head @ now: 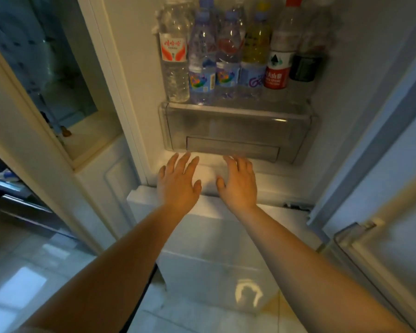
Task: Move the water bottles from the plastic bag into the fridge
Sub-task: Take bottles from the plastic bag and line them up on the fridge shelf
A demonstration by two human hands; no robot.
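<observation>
While bottles (228,56) fill fridge (238,131), both hands spread, empty.

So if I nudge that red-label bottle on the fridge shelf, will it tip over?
Probably not sideways: the red-label bottle stands packed between neighbouring bottles. It is tall and narrow, so it might tip forward. It looks full, so likely fairly heavy.

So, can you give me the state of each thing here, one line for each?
Left hand: open, fingers spread, holding nothing.
Right hand: open, fingers spread, holding nothing.
Fridge: door open.
Bottles: upright, in a row on the shelf, caps on where visible.
Drawer: closed, below the bottles.
</observation>
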